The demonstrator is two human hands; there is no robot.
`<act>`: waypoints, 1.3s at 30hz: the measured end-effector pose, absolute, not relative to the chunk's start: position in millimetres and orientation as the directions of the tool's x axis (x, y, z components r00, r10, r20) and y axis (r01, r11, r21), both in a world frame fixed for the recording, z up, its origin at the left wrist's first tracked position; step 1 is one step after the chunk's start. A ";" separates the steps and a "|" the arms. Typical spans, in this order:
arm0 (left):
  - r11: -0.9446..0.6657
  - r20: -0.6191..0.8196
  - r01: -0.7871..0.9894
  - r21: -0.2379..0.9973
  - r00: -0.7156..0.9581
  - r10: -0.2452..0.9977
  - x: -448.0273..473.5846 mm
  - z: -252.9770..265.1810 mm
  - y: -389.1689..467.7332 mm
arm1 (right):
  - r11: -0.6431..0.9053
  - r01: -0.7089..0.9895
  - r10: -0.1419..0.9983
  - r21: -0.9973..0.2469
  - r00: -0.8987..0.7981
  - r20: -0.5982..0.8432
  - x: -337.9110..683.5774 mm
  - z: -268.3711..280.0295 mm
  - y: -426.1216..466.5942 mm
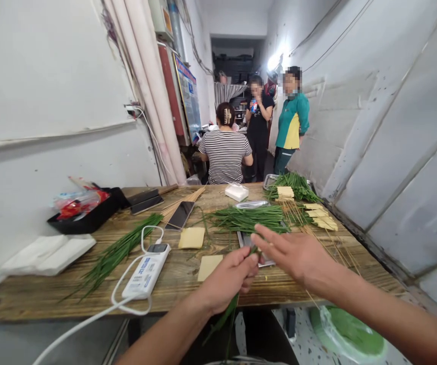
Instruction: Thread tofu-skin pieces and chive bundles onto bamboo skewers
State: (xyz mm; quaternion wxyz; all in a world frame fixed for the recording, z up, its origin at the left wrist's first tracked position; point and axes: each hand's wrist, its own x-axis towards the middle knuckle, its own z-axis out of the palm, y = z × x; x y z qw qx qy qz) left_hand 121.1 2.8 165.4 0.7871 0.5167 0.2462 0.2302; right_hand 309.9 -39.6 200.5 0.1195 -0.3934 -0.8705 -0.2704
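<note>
My left hand [237, 276] is closed around a small bunch of chives [224, 319], whose long green leaves hang below my fist past the table edge. Fingers stretched out, my right hand [298, 253] is close beside the top of that bunch; whether it touches is hidden. Behind both hands, a pile of chives [249, 219] lies over a metal tray [244, 241]. Two pale yellow squares, probably tofu skin, lie to the left: a farther sheet [191, 238] and a nearer sheet [209, 266]. To the right are yellow-wrapped chive rolls [325, 223] with bamboo skewers [340, 248].
A white power bank [146, 274] with cables, a phone [180, 215], loose chives [119, 251], napkins [49, 253] and a black box [85, 210] occupy the left side. Another chive heap [294, 186] is back right. A green bin [350, 334] stands below. Three people are beyond the table.
</note>
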 end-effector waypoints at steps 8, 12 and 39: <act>0.375 -0.158 -0.136 0.917 0.738 0.655 117.3 153.6 6.7 | 0.464 0.731 0.796 -0.501 -0.096 0.597 293.8 160.8 -43.8; 0.427 -0.177 -0.144 0.893 0.758 0.628 115.6 152.0 8.9 | 0.427 0.657 0.844 -0.621 -0.045 0.534 278.6 149.8 -39.1; 0.470 -0.217 -0.094 0.878 0.797 0.564 125.3 144.4 12.6 | 0.084 -0.046 0.993 -0.995 0.088 0.080 270.6 135.6 -15.1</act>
